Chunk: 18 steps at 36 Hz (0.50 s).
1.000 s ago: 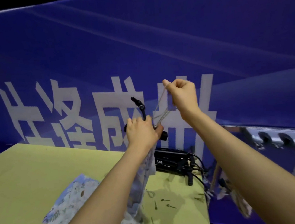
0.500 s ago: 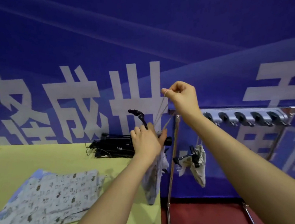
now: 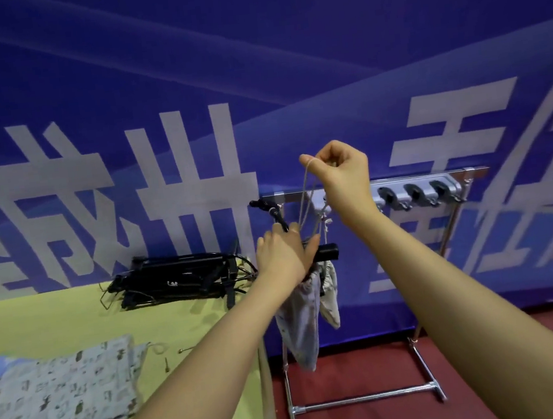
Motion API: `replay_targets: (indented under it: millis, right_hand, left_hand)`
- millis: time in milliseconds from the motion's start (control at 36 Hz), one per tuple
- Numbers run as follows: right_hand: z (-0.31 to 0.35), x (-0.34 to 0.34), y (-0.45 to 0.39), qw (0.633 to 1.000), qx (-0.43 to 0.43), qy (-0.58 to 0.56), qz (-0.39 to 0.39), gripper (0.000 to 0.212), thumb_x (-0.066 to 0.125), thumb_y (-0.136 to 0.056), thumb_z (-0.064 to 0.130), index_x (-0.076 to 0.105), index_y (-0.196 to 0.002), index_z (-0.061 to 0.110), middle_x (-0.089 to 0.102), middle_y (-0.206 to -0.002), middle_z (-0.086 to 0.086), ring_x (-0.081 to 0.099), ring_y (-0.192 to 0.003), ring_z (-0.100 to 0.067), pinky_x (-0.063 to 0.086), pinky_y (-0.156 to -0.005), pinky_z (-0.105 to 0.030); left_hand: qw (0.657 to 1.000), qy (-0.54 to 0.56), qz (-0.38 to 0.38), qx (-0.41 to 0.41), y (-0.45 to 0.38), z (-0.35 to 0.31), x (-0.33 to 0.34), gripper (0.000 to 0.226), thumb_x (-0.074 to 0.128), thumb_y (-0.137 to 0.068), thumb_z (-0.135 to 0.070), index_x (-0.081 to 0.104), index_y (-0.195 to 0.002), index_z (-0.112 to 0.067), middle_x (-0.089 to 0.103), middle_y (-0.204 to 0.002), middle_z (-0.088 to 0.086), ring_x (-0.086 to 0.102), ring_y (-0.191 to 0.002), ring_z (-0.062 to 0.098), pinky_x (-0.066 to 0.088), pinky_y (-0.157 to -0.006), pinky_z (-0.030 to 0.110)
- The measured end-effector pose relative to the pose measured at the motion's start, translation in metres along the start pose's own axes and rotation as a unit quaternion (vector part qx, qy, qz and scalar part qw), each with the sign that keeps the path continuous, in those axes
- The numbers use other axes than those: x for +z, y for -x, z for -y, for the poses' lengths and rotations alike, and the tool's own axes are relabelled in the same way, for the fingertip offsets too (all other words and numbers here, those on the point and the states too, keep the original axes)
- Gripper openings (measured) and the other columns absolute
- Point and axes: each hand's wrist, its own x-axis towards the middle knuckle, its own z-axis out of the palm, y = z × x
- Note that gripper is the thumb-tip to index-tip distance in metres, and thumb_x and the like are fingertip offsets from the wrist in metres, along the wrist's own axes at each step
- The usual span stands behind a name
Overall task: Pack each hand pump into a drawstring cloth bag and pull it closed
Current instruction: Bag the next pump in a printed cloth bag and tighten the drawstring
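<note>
Hand pump (image 3: 328,260) bagged, left hand (image 3: 282,257) fingers gripping it, right hand (image 3: 339,169) fingers pinching drawstring (image 3: 305,202)

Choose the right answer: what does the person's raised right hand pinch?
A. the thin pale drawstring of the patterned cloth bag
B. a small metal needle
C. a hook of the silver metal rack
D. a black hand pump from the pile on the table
A: the right hand pinches the thin pale drawstring, which runs down to the patterned cloth bag that the left hand grips at its neck.
</note>
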Motion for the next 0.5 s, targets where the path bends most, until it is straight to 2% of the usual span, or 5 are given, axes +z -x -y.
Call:
replay_targets:
  millis: [139, 278, 333, 417, 500]
  right_hand:
    - [-0.022, -0.015, -0.008, 0.996, 0.042, 0.073, 0.035, 0.039, 0.071, -0.083, 0.015, 0.043, -0.056, 0.014, 0.039, -0.045, 0.005, 0.036, -0.041, -0.006, 0.035, -0.049, -0.023]
    - [-0.064, -0.028, -0.002, 0.979, 0.076, 0.159, 0.105, 0.038, 0.071, -0.081, 0.016, 0.043, -0.057, 0.012, 0.043, -0.055, -0.009, 0.036, -0.052, -0.014, 0.032, -0.054, -0.027]
    - [-0.078, -0.034, 0.001, 0.97, 0.094, 0.188, 0.122, 0.04, 0.072, -0.081, 0.016, 0.041, -0.055, 0.013, 0.037, -0.052, -0.004, 0.031, -0.052, -0.014, 0.029, -0.052, -0.026]
    - [-0.094, -0.044, 0.003, 0.958, 0.112, 0.228, 0.136, 0.041, 0.072, -0.081, 0.016, 0.04, -0.056, 0.013, 0.034, -0.049, 0.001, 0.029, -0.048, -0.011, 0.027, -0.044, -0.015]
    - [-0.11, -0.056, 0.002, 0.947, 0.129, 0.264, 0.131, 0.042, 0.07, -0.082, 0.017, 0.039, -0.054, 0.016, 0.037, -0.049, 0.003, 0.032, -0.049, -0.009, 0.028, -0.049, -0.019]
  left_hand:
    - [0.997, 0.039, 0.068, -0.02, -0.013, -0.013, 0.015, 0.051, 0.027, -0.095, -0.057, 0.047, -0.122, -0.019, 0.056, -0.12, 0.016, 0.056, -0.11, 0.036, 0.046, -0.087, 0.042]
    - [0.995, 0.059, 0.074, 0.011, -0.027, -0.018, 0.028, 0.044, 0.029, -0.099, -0.047, 0.059, -0.113, -0.019, 0.065, -0.11, 0.014, 0.061, -0.102, 0.035, 0.044, -0.075, 0.034]
    - [0.993, 0.066, 0.091, 0.02, -0.032, -0.021, 0.036, 0.043, 0.032, -0.098, -0.044, 0.062, -0.111, -0.015, 0.065, -0.109, 0.014, 0.062, -0.102, 0.036, 0.045, -0.075, 0.035]
    - [0.99, 0.084, 0.11, 0.03, -0.041, -0.029, 0.049, 0.043, 0.038, -0.097, -0.043, 0.063, -0.105, -0.009, 0.066, -0.108, 0.016, 0.062, -0.101, 0.038, 0.045, -0.073, 0.036]
    - [0.986, 0.109, 0.121, 0.047, -0.05, -0.038, 0.06, 0.033, 0.044, -0.094, -0.036, 0.064, -0.101, -0.01, 0.065, -0.107, 0.016, 0.061, -0.101, 0.037, 0.041, -0.069, 0.033]
